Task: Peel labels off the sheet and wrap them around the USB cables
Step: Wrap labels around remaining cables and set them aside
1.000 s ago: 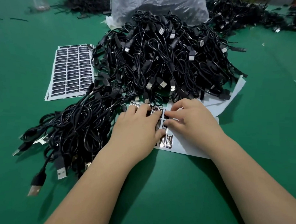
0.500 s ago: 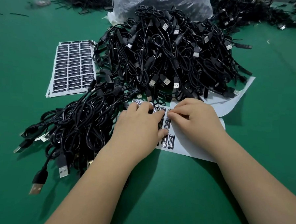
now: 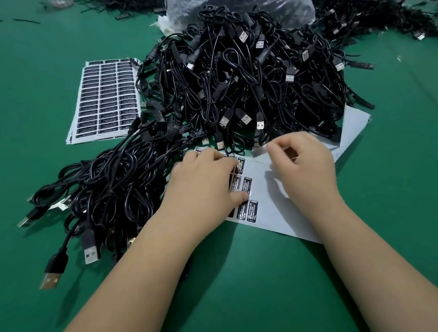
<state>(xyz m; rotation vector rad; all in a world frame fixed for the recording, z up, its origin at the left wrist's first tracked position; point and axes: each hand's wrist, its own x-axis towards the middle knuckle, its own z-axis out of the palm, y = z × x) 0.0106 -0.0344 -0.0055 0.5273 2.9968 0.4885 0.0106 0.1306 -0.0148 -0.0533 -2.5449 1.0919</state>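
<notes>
A white label sheet (image 3: 281,214) lies on the green table in front of me, with a few black labels left on its left part. My left hand (image 3: 206,188) rests flat on those labels, fingers straight, pressing the sheet down. My right hand (image 3: 304,165) is lifted above the sheet's far edge and pinches a peeled label (image 3: 260,150) between thumb and forefinger; the label's pale back faces me. A big heap of black USB cables (image 3: 242,78) rises just behind both hands. A second bundle of cables (image 3: 105,185) lies to the left of my left hand.
A full sheet of black labels (image 3: 106,99) lies at the left, beside the heap. An emptied backing sheet (image 3: 351,129) sticks out under the heap at the right. A clear plastic bag (image 3: 236,1) stands behind the heap. More cables (image 3: 373,16) lie at the far right.
My right hand has pulled a label off the sheet and risen up and away from it, toward the heap. My left hand stays pressed on the sheet.
</notes>
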